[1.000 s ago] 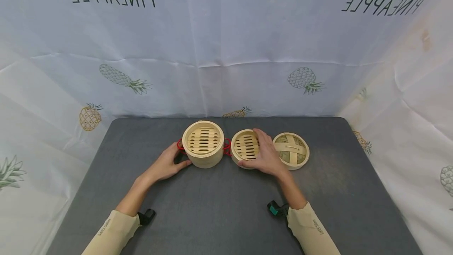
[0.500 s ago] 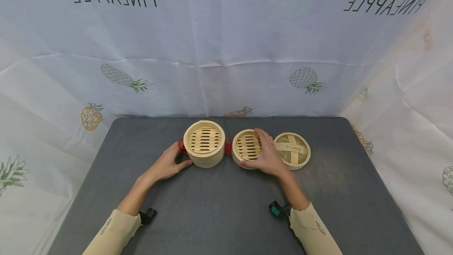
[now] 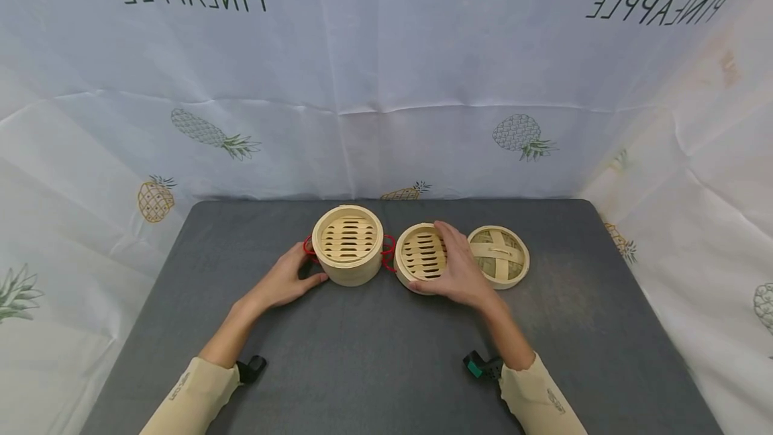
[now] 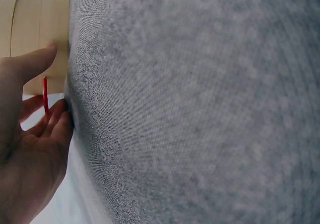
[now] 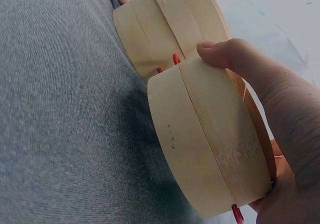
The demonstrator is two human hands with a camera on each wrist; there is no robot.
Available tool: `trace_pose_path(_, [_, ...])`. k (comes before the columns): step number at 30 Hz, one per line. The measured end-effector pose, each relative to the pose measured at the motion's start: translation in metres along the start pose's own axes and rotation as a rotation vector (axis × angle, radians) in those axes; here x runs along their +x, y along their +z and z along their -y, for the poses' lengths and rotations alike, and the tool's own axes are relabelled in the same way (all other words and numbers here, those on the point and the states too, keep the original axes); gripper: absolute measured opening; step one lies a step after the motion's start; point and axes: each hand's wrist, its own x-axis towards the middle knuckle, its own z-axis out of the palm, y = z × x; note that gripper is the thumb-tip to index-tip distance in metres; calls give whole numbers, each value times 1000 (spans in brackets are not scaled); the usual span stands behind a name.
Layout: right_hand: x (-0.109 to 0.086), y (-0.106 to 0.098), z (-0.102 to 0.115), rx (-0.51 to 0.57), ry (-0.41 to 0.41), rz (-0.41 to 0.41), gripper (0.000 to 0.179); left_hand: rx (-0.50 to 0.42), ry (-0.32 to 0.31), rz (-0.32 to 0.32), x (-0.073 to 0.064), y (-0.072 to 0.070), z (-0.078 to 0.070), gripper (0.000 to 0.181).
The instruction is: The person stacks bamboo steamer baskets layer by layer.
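Observation:
A stack of bamboo steamer baskets [image 3: 348, 267] with red handles stands left of centre, slatted rack on top. My left hand [image 3: 286, 277] holds its left side. In the left wrist view the thumb rests on the bamboo wall [image 4: 52, 29], and the fingers lie about a red handle [image 4: 46, 94]. To the right, my right hand [image 3: 454, 270] grips a single bamboo steamer basket [image 3: 419, 254], thumb on its near side. The right wrist view shows this basket [image 5: 205, 134] tilted, its lower edge seemingly a little off the cloth, close beside the stack [image 5: 165, 27].
A round woven bamboo lid [image 3: 500, 257] lies right of my right hand. All stand near the far edge of a dark grey table [image 3: 374, 361]. A white pineapple-print cloth [image 3: 423, 52] hangs behind it and at both sides.
The single basket in my right hand has shifted slightly towards me and seems to have come up a little. My left hand and the stack have stayed put.

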Motion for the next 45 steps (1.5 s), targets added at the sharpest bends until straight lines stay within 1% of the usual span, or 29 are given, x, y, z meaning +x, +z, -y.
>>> trace_pose_path(3, [-3,0,3,-4,-2,1,127,12,-35,25,1,-2,-6,74])
trace_pose_path(5, [-5,0,5,2,-2,0,127,19,-58,53,2,-6,-15,74])
trace_pose_path(8, [-8,-1,7,0,-13,-6,127,32,-102,77,3,-7,-20,73])
trace_pose_path(10, [-11,-2,9,0,-22,-11,127,41,-108,84,3,-8,-21,73])
trace_pose_path(13, [-14,-4,13,4,-29,-16,127,29,-89,72,3,-7,-18,73])
trace_pose_path(14, [-15,-5,15,5,-31,-18,127,17,-64,54,2,-5,-12,71])
trace_pose_path(16, [-16,-6,18,6,-32,-19,128,4,-30,31,1,-4,-8,72])
trace_pose_path(19, [-18,-9,23,-2,-35,-27,128,-8,15,-1,0,1,3,71])
trace_pose_path(20, [-19,-10,25,-8,-36,-28,129,-11,24,-7,0,2,7,71])
trace_pose_path(21, [-19,-11,26,-11,-38,-30,129,3,18,-2,0,3,8,73])
trace_pose_path(24, [-21,-14,31,-24,-42,-33,131,7,19,-12,-1,7,18,72])
trace_pose_path(27, [-22,-18,36,-27,-40,-31,132,8,17,-13,-1,6,15,71])
trace_pose_path(28, [-22,-20,37,-28,-39,-31,132,-5,11,-6,0,3,9,71])
trace_pose_path(31, [-23,-25,42,-27,-39,-34,133,2,-13,26,2,-3,-5,70])
trace_pose_path(33, [-22,-27,45,-27,-42,-37,132,6,-35,47,2,-6,-13,69])
trace_pose_path(34, [-21,-28,46,-28,-45,-39,132,6,-41,52,2,-7,-14,69])
trace_pose_path(36, [-20,-30,47,-30,-53,-43,132,5,-34,46,2,-6,-13,70])
trace_pose_path(39, [-18,-32,50,-40,-68,-53,132,8,-17,19,1,-1,0,70])
trace_pose_path(41, [-16,-34,53,-45,-76,-61,132,8,-1,8,1,0,3,70])
trace_pose_path(43, [-14,-35,56,-52,-86,-68,133,7,-4,11,1,0,2,69])
trace_pose_path(45, [-11,-37,59,-54,-90,-73,133,3,-12,26,1,-3,-6,69])
